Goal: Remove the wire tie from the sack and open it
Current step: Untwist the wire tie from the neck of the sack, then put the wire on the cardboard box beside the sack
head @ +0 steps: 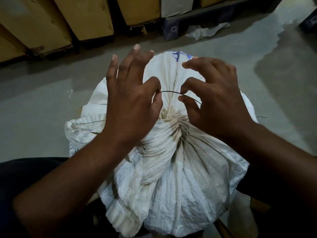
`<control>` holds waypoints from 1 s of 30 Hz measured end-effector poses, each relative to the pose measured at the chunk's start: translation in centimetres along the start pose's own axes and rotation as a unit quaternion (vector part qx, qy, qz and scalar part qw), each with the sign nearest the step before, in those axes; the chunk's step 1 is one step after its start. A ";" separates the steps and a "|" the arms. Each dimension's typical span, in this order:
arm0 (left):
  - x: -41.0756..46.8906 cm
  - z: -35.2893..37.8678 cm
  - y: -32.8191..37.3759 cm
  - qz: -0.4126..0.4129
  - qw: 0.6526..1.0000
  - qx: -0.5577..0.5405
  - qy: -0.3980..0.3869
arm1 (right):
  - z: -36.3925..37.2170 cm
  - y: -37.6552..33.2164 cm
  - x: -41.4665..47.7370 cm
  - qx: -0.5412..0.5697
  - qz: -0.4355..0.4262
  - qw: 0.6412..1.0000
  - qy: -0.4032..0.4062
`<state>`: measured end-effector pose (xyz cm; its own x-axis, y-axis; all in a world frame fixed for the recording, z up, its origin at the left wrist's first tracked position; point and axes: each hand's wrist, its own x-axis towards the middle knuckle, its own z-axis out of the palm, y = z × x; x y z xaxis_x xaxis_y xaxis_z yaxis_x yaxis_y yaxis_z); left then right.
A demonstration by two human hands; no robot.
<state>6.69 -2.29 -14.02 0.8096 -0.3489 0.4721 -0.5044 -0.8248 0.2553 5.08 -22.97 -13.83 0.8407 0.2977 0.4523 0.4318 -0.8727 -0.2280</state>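
A white woven sack (180, 177) stands in front of me, its neck (171, 122) still bunched and creased into a tight gather. A thin black wire tie (171, 92) spans the air just above the neck, slightly arched. My left hand (132, 100) pinches the wire's left end between thumb and forefinger, the other fingers spread upward. My right hand (212, 97) pinches the right end the same way; a short tail of wire pokes out past its thumb. The flap of the sack's mouth (176, 66) with blue print lies beyond the hands.
Brown cardboard boxes (68, 19) line the far wall on the left. A dark crate (171, 28) and a crumpled clear plastic sheet (204, 30) lie on the grey concrete floor (51, 83) behind the sack. My dark-clothed legs frame the sack at both sides.
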 end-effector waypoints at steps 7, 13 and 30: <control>0.9 -2.4 2.7 0.048 0.997 0.013 0.061 | -3.9 -0.8 0.2 -0.019 0.011 0.997 0.070; 1.7 -5.3 6.2 0.089 0.990 0.012 0.111 | -9.1 -1.7 -1.1 -0.046 0.007 0.993 0.108; 5.6 -11.5 27.4 0.318 0.921 -0.133 0.183 | -31.6 -1.0 -15.6 -0.226 0.093 0.950 0.193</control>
<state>-6.05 -21.69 5.29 0.1941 -0.5095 0.8383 -0.9365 -0.3507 0.0037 -18.76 -38.99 6.57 0.6690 0.0351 0.7425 0.0304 -0.9993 0.0199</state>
